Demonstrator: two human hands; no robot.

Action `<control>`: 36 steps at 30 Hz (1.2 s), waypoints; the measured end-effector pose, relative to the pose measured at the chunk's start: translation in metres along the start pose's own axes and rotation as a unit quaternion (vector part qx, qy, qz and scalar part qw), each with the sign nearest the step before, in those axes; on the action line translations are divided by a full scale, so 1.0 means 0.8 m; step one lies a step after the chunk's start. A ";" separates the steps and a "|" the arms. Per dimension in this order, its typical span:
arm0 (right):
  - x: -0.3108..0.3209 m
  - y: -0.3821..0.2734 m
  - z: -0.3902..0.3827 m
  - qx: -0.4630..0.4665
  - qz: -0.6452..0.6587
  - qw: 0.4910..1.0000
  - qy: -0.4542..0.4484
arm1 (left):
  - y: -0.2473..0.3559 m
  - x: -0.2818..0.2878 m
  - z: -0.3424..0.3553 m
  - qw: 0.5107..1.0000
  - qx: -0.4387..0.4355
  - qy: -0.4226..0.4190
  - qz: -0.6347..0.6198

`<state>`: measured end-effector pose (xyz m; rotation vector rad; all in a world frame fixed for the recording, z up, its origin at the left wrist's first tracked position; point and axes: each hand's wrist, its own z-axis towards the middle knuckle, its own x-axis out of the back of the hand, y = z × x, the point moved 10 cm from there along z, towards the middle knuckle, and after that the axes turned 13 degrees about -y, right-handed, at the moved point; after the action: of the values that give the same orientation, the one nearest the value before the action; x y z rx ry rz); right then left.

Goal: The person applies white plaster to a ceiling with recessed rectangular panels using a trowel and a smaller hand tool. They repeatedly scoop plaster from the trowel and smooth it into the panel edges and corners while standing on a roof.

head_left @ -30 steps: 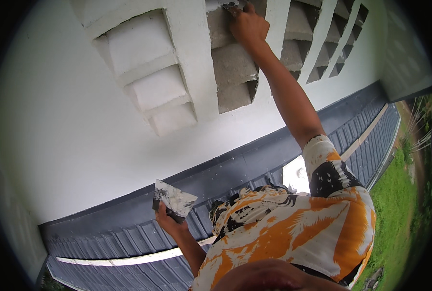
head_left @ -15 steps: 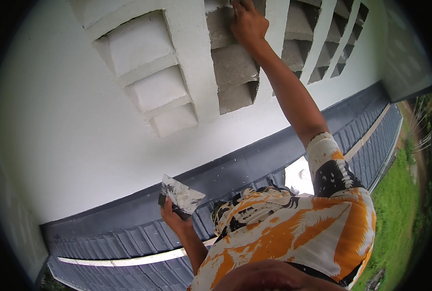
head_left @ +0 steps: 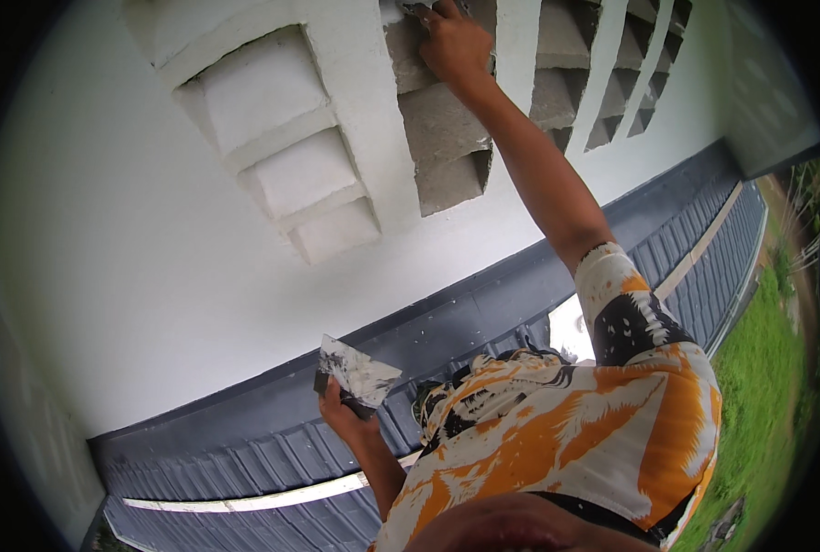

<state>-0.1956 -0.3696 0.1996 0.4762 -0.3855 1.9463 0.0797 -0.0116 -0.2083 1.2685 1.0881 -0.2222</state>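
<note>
Low at the left, my left hand (head_left: 344, 419) is closed round the dark handle part of a wide putty knife (head_left: 359, 368). Its pale blade is smeared with white and grey filler and points upward. My right arm is stretched up to a column of bare grey recesses (head_left: 442, 120) in the white wall (head_left: 171, 239). At the upper recess my right hand (head_left: 458, 51) is closed on what looks like a small scraper (head_left: 415, 9), mostly hidden by the fingers and the picture's top edge. White-coated recesses (head_left: 263, 87) lie to the left of the grey ones.
More grey recesses (head_left: 557, 97) continue to the right. Below the wall runs a dark ribbed roof (head_left: 244, 469) with dark flashing and a pale strip (head_left: 272, 497) across it. A white object (head_left: 568, 331) lies partly behind my sleeve. Grass (head_left: 750, 405) shows far below at right.
My right hand has shifted slightly left and down at the upper recess, and more of its tool shows. My left hand with the putty knife sits a little further right in the picture.
</note>
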 end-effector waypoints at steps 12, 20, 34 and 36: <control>0.002 0.001 0.010 -0.015 -0.012 0.998 0.058 | -0.001 -0.015 0.001 1.000 0.024 0.002 0.015; 0.003 0.036 0.004 -0.101 0.006 0.995 -0.026 | 0.002 -0.015 0.001 0.999 0.032 0.021 0.015; 0.010 0.009 -0.006 -0.044 -0.025 0.999 0.011 | 0.049 -0.057 0.016 0.995 0.079 -0.005 0.054; 0.022 0.007 -0.003 -0.024 -0.025 0.999 0.039 | 0.054 -0.064 0.018 0.995 0.086 -0.004 0.058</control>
<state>-0.2078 -0.3569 0.2062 0.3738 -0.3654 1.8975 0.0900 -0.0299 -0.1431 1.4795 1.0009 -0.2379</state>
